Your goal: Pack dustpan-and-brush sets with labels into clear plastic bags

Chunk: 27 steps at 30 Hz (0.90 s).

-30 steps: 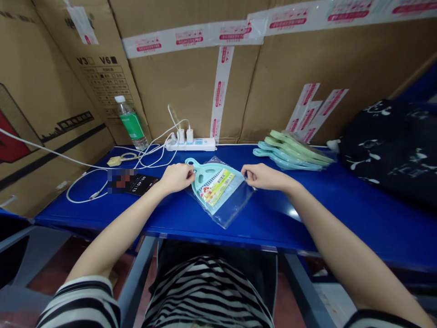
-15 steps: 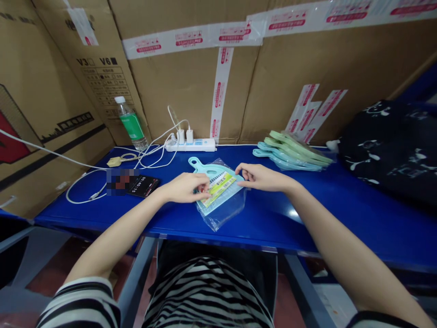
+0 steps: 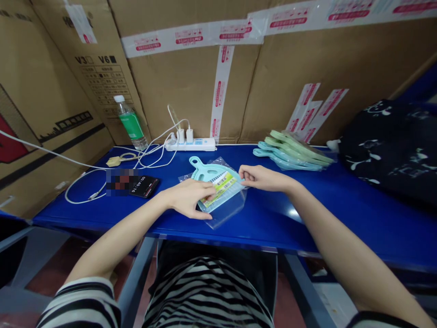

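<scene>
A light blue dustpan (image 3: 229, 194) lies flat on the blue table (image 3: 273, 221), near the middle of its near edge, with its ring-ended handle toward the far left and its wide edge toward the near right. A yellow-green and white label (image 3: 223, 183) runs across the dustpan, and a clear plastic bag (image 3: 227, 215) sticks out past its near edge.

The left hand (image 3: 190, 198) is half open, palm down over the near left part of the dustpan. Its fingers are bent onto the label and its thumb is spread apart, over the bag; it does not look closed around anything. The right hand (image 3: 256, 176) has its fingers curled at the right corner of the dustpan, thumb and forefinger close together; whether they pinch the bag or only touch it, I cannot tell.

At the far right, a stack of green and light blue dustpans (image 3: 293, 154) lies beside a black patterned cloth (image 3: 389, 152). Left of the dustpan is a phone (image 3: 146, 186). Farther back stand a green-labelled bottle (image 3: 131, 124) and a white power strip (image 3: 204, 145), before taped cardboard (image 3: 186, 91).
</scene>
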### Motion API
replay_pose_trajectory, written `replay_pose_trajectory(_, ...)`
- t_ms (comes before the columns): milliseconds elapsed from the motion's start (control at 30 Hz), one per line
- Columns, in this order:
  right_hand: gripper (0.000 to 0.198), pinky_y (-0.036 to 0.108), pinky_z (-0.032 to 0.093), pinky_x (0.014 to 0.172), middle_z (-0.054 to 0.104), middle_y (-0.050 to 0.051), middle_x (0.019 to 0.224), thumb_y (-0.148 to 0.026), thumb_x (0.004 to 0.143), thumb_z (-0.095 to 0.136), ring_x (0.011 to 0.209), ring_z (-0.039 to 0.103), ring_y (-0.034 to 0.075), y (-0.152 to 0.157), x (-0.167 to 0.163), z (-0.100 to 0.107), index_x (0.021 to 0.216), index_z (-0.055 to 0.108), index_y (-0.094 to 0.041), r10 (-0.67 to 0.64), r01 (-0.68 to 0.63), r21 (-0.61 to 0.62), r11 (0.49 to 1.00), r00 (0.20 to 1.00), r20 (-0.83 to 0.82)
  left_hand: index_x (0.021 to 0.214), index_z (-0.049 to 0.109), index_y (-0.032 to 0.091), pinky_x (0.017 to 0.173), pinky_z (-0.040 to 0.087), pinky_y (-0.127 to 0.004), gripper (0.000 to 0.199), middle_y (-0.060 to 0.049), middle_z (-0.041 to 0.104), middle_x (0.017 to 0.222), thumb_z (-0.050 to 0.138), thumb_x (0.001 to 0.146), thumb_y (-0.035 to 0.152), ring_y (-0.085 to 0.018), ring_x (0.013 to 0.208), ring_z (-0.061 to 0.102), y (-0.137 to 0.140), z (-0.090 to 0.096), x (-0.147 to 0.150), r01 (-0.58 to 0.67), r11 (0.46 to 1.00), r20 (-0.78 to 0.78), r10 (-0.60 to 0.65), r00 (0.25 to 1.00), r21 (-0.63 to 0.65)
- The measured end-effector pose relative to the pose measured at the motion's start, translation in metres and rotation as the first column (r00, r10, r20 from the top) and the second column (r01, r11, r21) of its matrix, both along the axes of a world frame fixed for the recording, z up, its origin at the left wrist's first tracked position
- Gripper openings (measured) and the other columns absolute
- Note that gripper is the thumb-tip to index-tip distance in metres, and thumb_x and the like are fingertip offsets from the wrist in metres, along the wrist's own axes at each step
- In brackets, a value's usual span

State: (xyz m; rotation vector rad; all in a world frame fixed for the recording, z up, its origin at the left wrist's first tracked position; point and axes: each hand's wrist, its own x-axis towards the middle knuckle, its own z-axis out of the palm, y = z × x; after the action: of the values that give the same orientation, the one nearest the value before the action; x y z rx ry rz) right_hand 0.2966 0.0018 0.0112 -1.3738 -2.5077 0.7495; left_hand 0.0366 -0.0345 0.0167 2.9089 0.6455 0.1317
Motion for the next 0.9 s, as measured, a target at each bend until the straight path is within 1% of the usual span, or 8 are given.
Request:
replay_pose_trajectory(167,0.015,0.027,0.038,0.056,0.053,-0.005,0.059,-0.026,0.074,0.056,0.052,0.051,0.013,-0.006,0.003,0.007,0.072,0.041,-0.024,-0.006,0.011,-0.133,0.991,0.999,0.044,0.077,0.05,0.019,0.064,0.038,-0.027,0.019,-0.001,0.054,0.081,0.065,0.071,0.028,-0.017,0.074,0.053,0.002,0.001,-0.004,-0.02,0.997,-0.04,0.024,0.999,0.081)
replay_pose_trajectory(233,0.018,0.026,0.038,0.054,0.053,-0.005,0.058,-0.028,0.073,0.058,0.05,0.051,0.013,-0.008,0.006,0.009,0.072,0.04,-0.024,0.013,-0.005,-0.196,0.981,0.999,0.04,0.077,0.051,0.019,0.068,0.04,-0.028,0.015,-0.001,0.054,0.081,0.062,0.07,0.026,-0.018,0.076,0.053,0.005,0.002,-0.007,-0.026,0.995,-0.045,0.031,0.999,0.101)
replay_pose_trajectory(300,0.022,0.026,0.037,0.053,0.053,-0.006,0.057,-0.032,0.072,0.061,0.049,0.05,0.013,-0.008,0.007,0.009,0.073,0.04,-0.024,0.048,-0.04,-0.221,0.974,0.998,0.028,0.077,0.051,0.019,0.072,0.042,-0.029,0.012,-0.002,0.054,0.082,0.06,0.07,0.023,-0.019,0.077,0.053,0.009,0.002,-0.011,-0.04,0.992,-0.051,0.047,0.998,0.123)
replay_pose_trajectory(367,0.024,0.026,0.036,0.052,0.051,-0.006,0.054,-0.036,0.072,0.062,0.049,0.049,0.012,-0.008,0.008,0.009,0.071,0.041,-0.024,0.088,-0.083,-0.193,0.978,0.996,0.018,0.077,0.052,0.019,0.075,0.043,-0.03,0.01,-0.002,0.054,0.082,0.058,0.069,0.02,-0.019,0.077,0.053,0.012,0.003,-0.015,-0.066,0.986,-0.058,0.076,0.995,0.155)
replay_pose_trajectory(467,0.024,0.026,0.032,0.053,0.045,-0.007,0.051,-0.041,0.076,0.059,0.05,0.044,0.012,-0.008,0.004,0.009,0.067,0.046,-0.023,0.123,-0.122,-0.077,0.989,0.992,0.004,0.077,0.054,0.018,0.079,0.044,-0.032,0.009,-0.002,0.054,0.08,0.058,0.069,0.018,-0.018,0.075,0.052,0.014,0.004,-0.018,-0.09,0.977,-0.066,0.105,0.992,0.194)
replay_pose_trajectory(600,0.022,0.026,0.03,0.055,0.04,-0.007,0.053,-0.041,0.073,0.063,0.052,0.042,0.012,-0.011,-0.008,0.007,0.073,0.053,-0.021,0.126,-0.124,0.039,0.991,0.992,-0.031,0.077,0.056,0.018,0.078,0.045,-0.031,0.012,-0.002,0.054,0.077,0.058,0.081,0.028,-0.018,0.073,0.053,0.015,0.002,-0.015,-0.102,0.965,-0.046,0.116,0.992,0.241)
replay_pose_trajectory(733,0.022,0.025,0.029,0.055,0.039,-0.007,0.056,-0.039,0.07,0.067,0.053,0.041,0.011,-0.014,-0.016,0.004,0.073,0.054,-0.021,0.149,-0.145,0.085,0.986,0.988,-0.035,0.077,0.057,0.017,0.074,0.045,-0.028,0.015,-0.002,0.055,0.076,0.048,0.088,0.022,-0.016,0.072,0.053,0.014,-0.002,-0.01,-0.081,0.946,-0.017,0.091,0.996,0.313)
replay_pose_trajectory(900,0.012,0.026,0.03,0.055,0.037,-0.007,0.054,-0.031,0.077,0.056,0.051,0.04,0.011,-0.015,-0.017,0.001,0.069,0.052,-0.021,0.21,-0.2,0.152,0.968,0.976,-0.057,0.085,0.06,0.016,0.071,0.046,-0.027,0.019,-0.003,0.056,0.078,0.042,0.091,0.019,-0.016,0.072,0.053,0.016,-0.006,-0.01,-0.117,0.904,0.055,0.103,0.993,0.41)
